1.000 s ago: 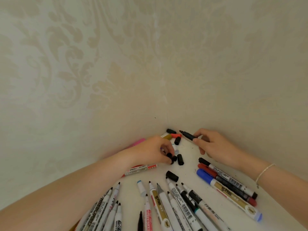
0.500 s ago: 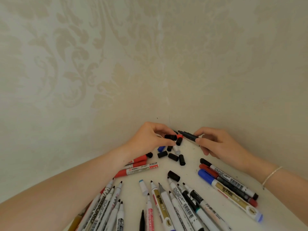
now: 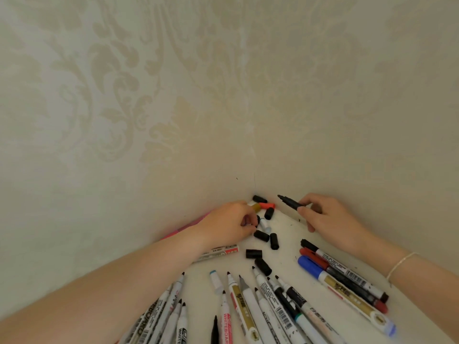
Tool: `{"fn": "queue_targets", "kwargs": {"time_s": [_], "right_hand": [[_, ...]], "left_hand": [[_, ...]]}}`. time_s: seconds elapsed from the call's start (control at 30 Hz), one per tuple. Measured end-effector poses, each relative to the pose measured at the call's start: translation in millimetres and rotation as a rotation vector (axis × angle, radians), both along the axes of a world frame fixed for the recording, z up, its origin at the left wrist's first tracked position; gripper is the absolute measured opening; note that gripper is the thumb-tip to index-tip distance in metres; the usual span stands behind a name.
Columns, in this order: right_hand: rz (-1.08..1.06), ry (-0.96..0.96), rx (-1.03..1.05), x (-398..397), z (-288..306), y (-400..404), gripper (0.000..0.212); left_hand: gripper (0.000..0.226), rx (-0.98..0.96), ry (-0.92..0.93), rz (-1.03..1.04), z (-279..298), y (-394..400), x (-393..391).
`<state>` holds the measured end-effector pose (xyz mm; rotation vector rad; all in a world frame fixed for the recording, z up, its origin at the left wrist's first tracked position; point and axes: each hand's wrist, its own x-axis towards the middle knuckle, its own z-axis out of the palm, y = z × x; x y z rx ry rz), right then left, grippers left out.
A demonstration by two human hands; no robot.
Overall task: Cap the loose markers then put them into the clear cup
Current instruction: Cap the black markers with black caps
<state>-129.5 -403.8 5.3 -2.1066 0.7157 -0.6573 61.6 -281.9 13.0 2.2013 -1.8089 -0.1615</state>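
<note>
Right hand [image 3: 327,219] pinches uncapped black marker [image 3: 289,202], tip toward corner. Left hand [image 3: 232,223] fingers curled among black caps [image 3: 261,235] on desk [image 3: 288,229]; grasp unclear.

Soft, even, dim light; faint shadows; wide-angle bending at edges.

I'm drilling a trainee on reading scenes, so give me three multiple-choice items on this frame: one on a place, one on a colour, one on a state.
1. Where is the red cap?
A. in the wall corner
B. beside the blue-capped marker
C. in the right hand

2. What colour is the marker in the right hand?
A. blue
B. black
C. red

3. That marker's tip is:
A. capped
B. bare
C. hidden

Key: 1 A, it lies by the corner; 2 B, its barrel is black; 3 B, the nib shows uncapped.
</note>
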Motion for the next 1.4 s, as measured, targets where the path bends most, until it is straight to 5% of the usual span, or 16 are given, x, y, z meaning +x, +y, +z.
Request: {"fn": "queue_targets", "kwargs": {"time_s": [0.33,0.57,0.63,0.8,0.9,1.4], "right_hand": [[-0.048,-0.009,-0.036,4,3,-2,0.013],[-0.035,-0.017,-0.018,0,5,-2,0.013],[-0.036,-0.025,-0.028,-2,5,-1,0.013],[-0.054,-0.057,-0.076,-4,9,1,0.013],[-0.012,-0.067,-0.069,-3,10,7,0.012],[0.093,-0.067,-0.094,-2,20,28,0.012]], "left_hand": [[0.036,-0.029,0.04,0.073,-17,-46,-15],[0.005,-0.032,-0.06,0.275,-31,-77,-17],[0.012,-0.083,0.102,0.293,-28,-79,-13],[0.032,-0.173,0.964,0.225,-2,-55,-7],[0.026,-0.204,1.24,0.195,8,-36,-2],[0.008,-0.303,1.524,0.147,32,-7,-9]]}}
